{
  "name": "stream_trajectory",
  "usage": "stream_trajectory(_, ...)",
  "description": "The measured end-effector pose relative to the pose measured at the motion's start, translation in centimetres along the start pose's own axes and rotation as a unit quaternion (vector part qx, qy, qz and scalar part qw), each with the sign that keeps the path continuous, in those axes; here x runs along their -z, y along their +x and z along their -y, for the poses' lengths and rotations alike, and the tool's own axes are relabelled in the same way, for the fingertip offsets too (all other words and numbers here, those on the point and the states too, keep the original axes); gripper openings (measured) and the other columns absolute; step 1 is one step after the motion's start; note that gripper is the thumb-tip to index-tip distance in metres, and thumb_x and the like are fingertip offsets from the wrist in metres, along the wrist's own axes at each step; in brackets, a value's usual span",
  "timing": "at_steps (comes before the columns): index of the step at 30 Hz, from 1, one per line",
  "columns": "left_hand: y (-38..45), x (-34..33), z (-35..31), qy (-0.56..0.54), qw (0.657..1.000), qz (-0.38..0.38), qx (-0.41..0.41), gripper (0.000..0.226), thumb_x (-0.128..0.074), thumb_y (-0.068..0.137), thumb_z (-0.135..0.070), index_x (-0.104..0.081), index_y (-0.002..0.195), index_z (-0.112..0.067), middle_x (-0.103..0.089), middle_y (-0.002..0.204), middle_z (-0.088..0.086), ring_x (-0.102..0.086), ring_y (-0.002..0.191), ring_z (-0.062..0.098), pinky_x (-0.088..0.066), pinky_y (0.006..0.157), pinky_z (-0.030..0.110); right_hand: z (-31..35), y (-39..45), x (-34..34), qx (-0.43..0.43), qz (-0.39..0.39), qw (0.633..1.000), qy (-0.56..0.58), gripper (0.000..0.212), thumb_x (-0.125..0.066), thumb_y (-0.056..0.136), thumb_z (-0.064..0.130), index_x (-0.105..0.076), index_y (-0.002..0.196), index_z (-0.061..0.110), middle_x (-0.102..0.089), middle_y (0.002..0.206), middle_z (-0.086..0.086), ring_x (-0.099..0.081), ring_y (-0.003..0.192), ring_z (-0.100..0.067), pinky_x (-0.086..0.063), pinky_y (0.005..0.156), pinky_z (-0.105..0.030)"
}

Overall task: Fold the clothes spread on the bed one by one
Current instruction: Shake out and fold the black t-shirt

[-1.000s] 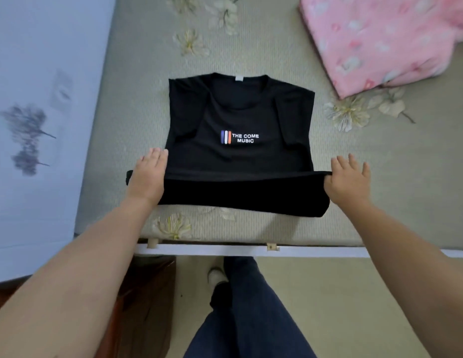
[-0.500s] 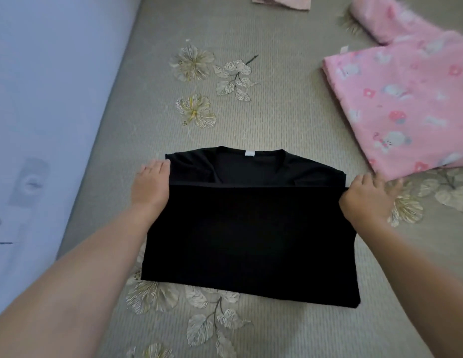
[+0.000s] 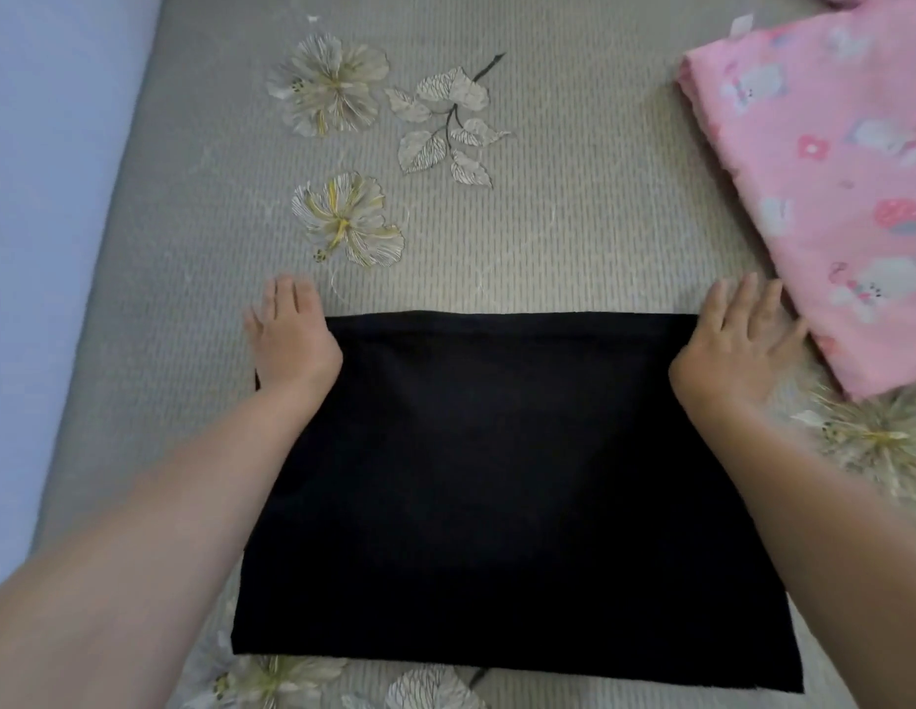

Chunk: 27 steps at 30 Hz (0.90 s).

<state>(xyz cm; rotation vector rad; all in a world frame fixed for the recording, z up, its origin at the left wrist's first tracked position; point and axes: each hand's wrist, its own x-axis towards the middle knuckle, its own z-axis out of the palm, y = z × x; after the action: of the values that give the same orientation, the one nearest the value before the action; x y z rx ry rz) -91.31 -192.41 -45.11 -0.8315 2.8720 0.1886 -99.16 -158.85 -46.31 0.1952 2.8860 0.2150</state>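
Pale blue wall [image 3: 46,248] runs down your far left, and beside it the grey-green bedcover [image 3: 573,222] with its printed flowers fills the view. You have two hands in shot, one black shirt and one pink garment.

Your left hand [image 3: 289,335] lies at the far left corner of the black shirt [image 3: 496,478]. Its fingers stretch forward onto the bedcover, fairly straight and relaxed, while the heel of the hand rests on the cloth; whether the thumb pinches the edge beneath cannot be told. The shirt lies flat as one dark rectangle in the middle of the bed, its far edge straight between your two hands, its near edge close to the bottom of the view.

Your right hand [image 3: 737,345] rests at the far right corner, fingers spread wide and flat, their tips just beside the pink garment [image 3: 829,171]. That garment, printed with white animals and small flowers, lies at the right, apart from the shirt.

Half a second ago the collar and shoulders showed beyond the folded-up hem, which you held short of them with curled fingers. Now the hem covers the collar entirely, so no neckline or label shows, and your fingers have flattened. A second ago the white lettering on the chest was visible; it is hidden now.
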Motion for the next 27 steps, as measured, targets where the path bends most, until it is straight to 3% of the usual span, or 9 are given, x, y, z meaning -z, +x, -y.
stream_trajectory(2, -1.7, -1.3, -0.4, -0.049, 0.996, -0.043, -0.066, 0.058, -0.040, 0.085, 0.003, -0.024, 0.141, 0.000, -0.020, 0.150, 0.019, -0.011, 0.141, 0.033, -0.002, 0.113, 0.046, 0.1, -0.7, -0.5, -0.014, -0.047, 0.995, 0.092, 0.065, -0.036, 0.085, -0.001, -0.013, 0.146, 0.005, 0.002, 0.154, -0.018, 0.006, 0.142, -0.033, 0.006, 0.110, -0.055)
stream_trajectory(5, -6.1, -2.5, -1.2, -0.093, 0.975, -0.066, -0.190, 0.048, -0.044, 0.085, -0.010, -0.042, 0.130, 0.006, -0.034, 0.141, 0.027, -0.019, 0.135, 0.038, -0.010, 0.106, 0.053, -0.8, -3.4, -1.2, 0.012, -0.104, 0.978, 0.183, 0.054, -0.044, 0.088, 0.005, -0.031, 0.140, 0.002, -0.010, 0.151, -0.024, -0.005, 0.141, -0.039, -0.001, 0.110, -0.056)
stream_trajectory(8, -11.2, -3.9, -1.4, -0.048, 0.968, 0.005, -0.247, 0.056, -0.036, 0.084, -0.029, -0.048, 0.126, 0.006, -0.041, 0.135, 0.030, -0.019, 0.128, 0.035, -0.017, 0.100, 0.057, -3.1, -8.1, -3.1, 0.027, -0.043, 0.982, 0.182, 0.052, -0.045, 0.091, 0.018, -0.033, 0.140, 0.005, -0.016, 0.151, -0.022, -0.009, 0.141, -0.038, -0.006, 0.110, -0.057)
stream_trajectory(12, -14.1, -5.3, -1.0, 0.017, 0.967, 0.078, -0.242, 0.060, -0.038, 0.087, -0.038, -0.043, 0.132, 0.000, -0.037, 0.141, 0.023, -0.026, 0.134, 0.035, -0.015, 0.105, 0.055, -6.8, -13.8, -5.3, 0.002, 0.026, 0.987, 0.159, 0.064, -0.021, 0.089, 0.039, -0.026, 0.143, 0.006, -0.016, 0.152, -0.020, -0.011, 0.141, -0.034, -0.008, 0.111, -0.052)
stream_trajectory(14, -14.0, -5.4, -0.9, 0.009, 0.970, 0.085, -0.226, 0.059, -0.044, 0.089, -0.036, -0.035, 0.138, -0.003, -0.028, 0.147, 0.020, -0.019, 0.138, 0.032, -0.007, 0.109, 0.052, -8.0, -15.2, -5.7, -0.008, 0.034, 0.982, 0.186, 0.072, -0.015, 0.085, 0.045, -0.024, 0.143, 0.004, -0.016, 0.152, -0.020, -0.011, 0.142, -0.033, -0.006, 0.113, -0.048)
stream_trajectory(18, -14.1, -5.0, -1.4, 0.038, 0.969, 0.122, -0.210, 0.060, -0.043, 0.094, -0.031, -0.020, 0.143, -0.005, -0.010, 0.153, 0.018, -0.003, 0.142, 0.030, 0.001, 0.111, 0.051, -10.0, -17.2, -5.4, -0.042, 0.053, 0.969, 0.239, 0.066, -0.043, 0.090, 0.037, -0.027, 0.140, -0.004, -0.020, 0.150, -0.020, -0.014, 0.141, -0.032, -0.007, 0.114, -0.043)
stream_trajectory(21, -14.3, -3.6, -3.3, 0.093, 0.962, 0.127, -0.222, 0.060, -0.045, 0.091, -0.024, -0.023, 0.142, -0.001, -0.012, 0.152, 0.020, -0.006, 0.142, 0.031, -0.005, 0.111, 0.054, -10.1, -18.6, -5.3, -0.084, 0.034, 0.959, 0.269, 0.053, -0.060, 0.087, 0.022, -0.044, 0.126, -0.010, -0.033, 0.143, -0.024, -0.026, 0.136, -0.036, -0.018, 0.114, -0.046)
stream_trajectory(24, -14.3, -2.4, -7.6, 0.112, 0.923, 0.122, -0.347, 0.054, -0.045, 0.091, -0.017, -0.028, 0.141, -0.002, -0.018, 0.151, 0.017, -0.011, 0.141, 0.029, -0.014, 0.112, 0.046, -8.9, -19.3, -5.0, -0.158, 0.027, 0.942, 0.294, 0.039, -0.060, 0.087, 0.019, -0.055, 0.114, -0.008, -0.035, 0.143, -0.021, -0.029, 0.135, -0.033, -0.022, 0.111, -0.047)
stream_trajectory(27, -14.1, -2.3, -14.5, 0.132, 0.856, 0.132, -0.481, 0.055, -0.036, 0.094, -0.014, -0.016, 0.145, -0.011, -0.012, 0.154, 0.010, -0.015, 0.140, 0.025, -0.020, 0.110, 0.036, -7.9, -19.5, -5.0, -0.204, 0.027, 0.927, 0.313, 0.030, -0.057, 0.088, 0.017, -0.059, 0.104, -0.008, -0.031, 0.147, -0.016, -0.024, 0.138, -0.029, -0.016, 0.111, -0.043)
